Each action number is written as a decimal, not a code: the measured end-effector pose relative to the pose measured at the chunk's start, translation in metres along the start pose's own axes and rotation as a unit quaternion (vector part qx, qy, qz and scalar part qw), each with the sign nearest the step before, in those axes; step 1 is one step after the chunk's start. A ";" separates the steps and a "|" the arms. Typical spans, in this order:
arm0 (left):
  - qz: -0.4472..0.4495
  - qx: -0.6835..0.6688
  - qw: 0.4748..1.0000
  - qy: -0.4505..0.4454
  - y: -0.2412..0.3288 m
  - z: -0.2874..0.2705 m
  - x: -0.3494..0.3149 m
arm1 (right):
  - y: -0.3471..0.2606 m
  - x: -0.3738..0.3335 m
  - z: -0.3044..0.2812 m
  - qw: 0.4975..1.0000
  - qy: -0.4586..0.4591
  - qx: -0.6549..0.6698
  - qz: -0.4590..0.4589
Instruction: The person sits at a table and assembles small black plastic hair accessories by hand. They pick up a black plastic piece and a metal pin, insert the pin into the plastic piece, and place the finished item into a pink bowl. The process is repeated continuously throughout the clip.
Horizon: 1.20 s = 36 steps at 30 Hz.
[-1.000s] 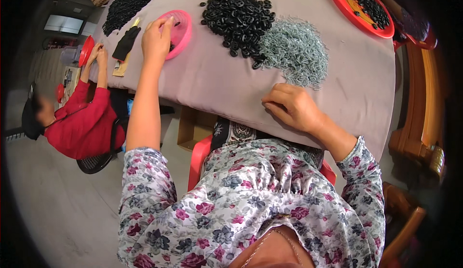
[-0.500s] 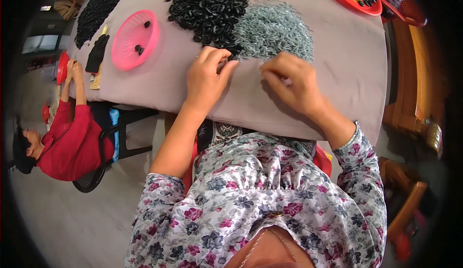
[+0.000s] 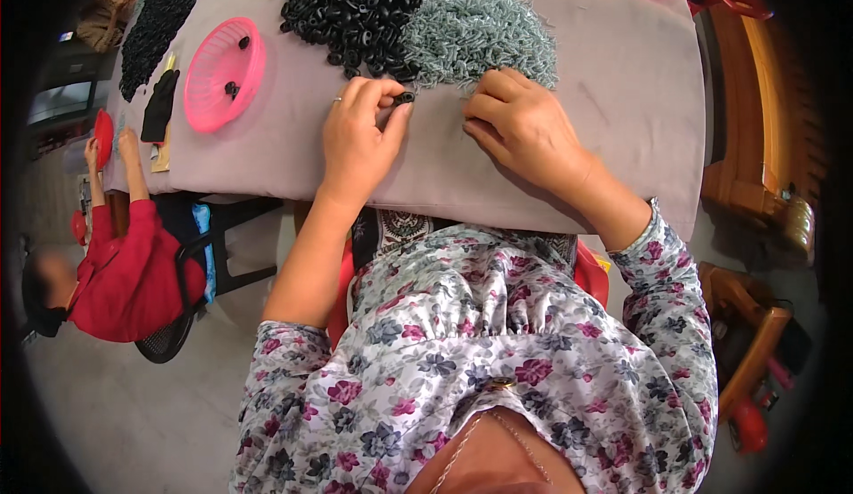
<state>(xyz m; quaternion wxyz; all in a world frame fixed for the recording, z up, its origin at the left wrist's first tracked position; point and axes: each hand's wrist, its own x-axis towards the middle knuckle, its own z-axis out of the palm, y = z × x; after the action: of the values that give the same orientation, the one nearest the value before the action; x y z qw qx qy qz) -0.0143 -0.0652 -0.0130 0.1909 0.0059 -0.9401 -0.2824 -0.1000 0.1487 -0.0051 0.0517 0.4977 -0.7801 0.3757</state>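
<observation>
Head view, upper left: pink basket (image 3: 213,59) on the worktop (image 3: 622,112), dark bits (image 3: 232,90) inside. Top centre: heap of black pieces (image 3: 355,14). Just below: left hand (image 3: 360,134), pinching one black piece (image 3: 405,98). Touching the heap's right side: pile of silvery pins (image 3: 484,32). Just below: right hand (image 3: 526,121), curled inward; cannot tell whether grasping anything.

A grey floor (image 3: 178,405) lay beneath the cloth-covered table (image 3: 622,112) — black chair (image 3: 163,345) at left, brown wooden furniture (image 3: 753,152) at right.
</observation>
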 end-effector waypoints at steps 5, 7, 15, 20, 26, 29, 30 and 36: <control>-0.027 -0.019 0.999 0.003 0.005 0.004 -0.003 | -0.006 -0.002 0.004 0.999 -0.014 -0.033 -0.018; -0.023 -0.019 0.999 0.011 0.005 0.005 -0.004 | -0.003 -0.003 0.007 0.999 -0.013 -0.024 -0.033; -0.130 -0.231 0.963 0.040 0.010 0.013 -0.010 | 0.001 -0.001 0.004 0.998 0.022 0.052 0.030; -0.255 -0.451 0.854 -0.043 0.019 -0.002 -0.011 | -0.004 -0.002 -0.001 0.999 -0.028 -0.005 -0.015; -0.334 -0.617 0.707 -0.087 0.015 -0.009 -0.014 | 0.000 -0.004 0.007 0.998 -0.031 -0.042 -0.028; -0.335 -0.621 0.704 -0.083 0.017 -0.008 -0.015 | 0.001 -0.002 0.007 1.000 -0.014 -0.010 -0.019; -0.334 -0.617 0.709 -0.079 0.019 -0.008 -0.016 | 0.000 -0.001 0.006 1.000 0.002 0.014 -0.006; -0.313 -0.553 0.769 -0.073 0.026 0.000 -0.020 | 0.005 -0.001 0.004 0.993 0.033 0.104 0.047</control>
<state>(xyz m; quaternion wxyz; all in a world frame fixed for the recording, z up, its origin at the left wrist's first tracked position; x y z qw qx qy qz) 0.0071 -0.0411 -0.0062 -0.0075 0.1727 -0.5789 -0.7969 -0.1020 0.1477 -0.0111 0.0077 0.4500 -0.7574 0.4730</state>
